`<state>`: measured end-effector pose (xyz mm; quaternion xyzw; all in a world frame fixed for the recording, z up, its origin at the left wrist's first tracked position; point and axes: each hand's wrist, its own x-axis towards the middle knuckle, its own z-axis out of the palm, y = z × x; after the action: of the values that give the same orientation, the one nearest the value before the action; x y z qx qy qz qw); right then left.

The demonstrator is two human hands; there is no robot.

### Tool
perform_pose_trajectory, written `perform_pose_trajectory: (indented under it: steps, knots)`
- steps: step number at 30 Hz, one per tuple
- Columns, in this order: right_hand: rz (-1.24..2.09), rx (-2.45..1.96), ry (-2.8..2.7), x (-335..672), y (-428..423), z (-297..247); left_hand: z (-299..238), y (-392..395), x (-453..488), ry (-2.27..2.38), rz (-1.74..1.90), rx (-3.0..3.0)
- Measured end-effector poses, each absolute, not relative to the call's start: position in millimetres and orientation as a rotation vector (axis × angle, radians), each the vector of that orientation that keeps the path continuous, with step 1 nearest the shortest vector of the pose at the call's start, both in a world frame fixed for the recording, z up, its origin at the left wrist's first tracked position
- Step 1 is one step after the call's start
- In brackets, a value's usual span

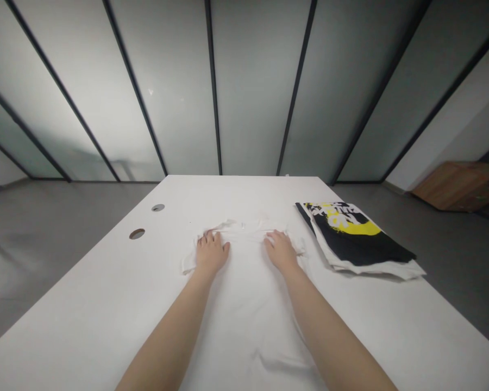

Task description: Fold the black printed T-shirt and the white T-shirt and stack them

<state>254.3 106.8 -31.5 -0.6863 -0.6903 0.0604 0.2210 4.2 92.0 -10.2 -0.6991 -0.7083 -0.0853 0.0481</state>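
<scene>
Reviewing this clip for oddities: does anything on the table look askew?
Yes: the far end of the white T-shirt is bunched and wrinkled under the left hand and right hand, unlike its flat near part. The folded black-and-yellow garment also sits skewed, white fabric sticking out beneath.

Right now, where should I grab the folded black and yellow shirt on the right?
Grip the folded black and yellow shirt along its near edge, coming from your side with your right hand. It lies flat, and that edge shows white layers below the black, so your fingers can probably slide under.
</scene>
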Motion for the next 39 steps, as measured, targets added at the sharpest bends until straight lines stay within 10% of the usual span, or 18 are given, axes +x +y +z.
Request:
perform_pose_trajectory:
  steps: [14,21,39]
  knots:
    - [0.06,-1.685,-1.765,274,115,-24,32,111,-69,-2.402,-0.336,-1.872]
    - [0.287,-1.616,-2.175,234,102,-28,36,101,-33,-2.344,-0.102,-2.696]
    - [0.296,-1.975,-2.266,231,93,-14,19,104,-122,-2.679,-0.123,-1.548]
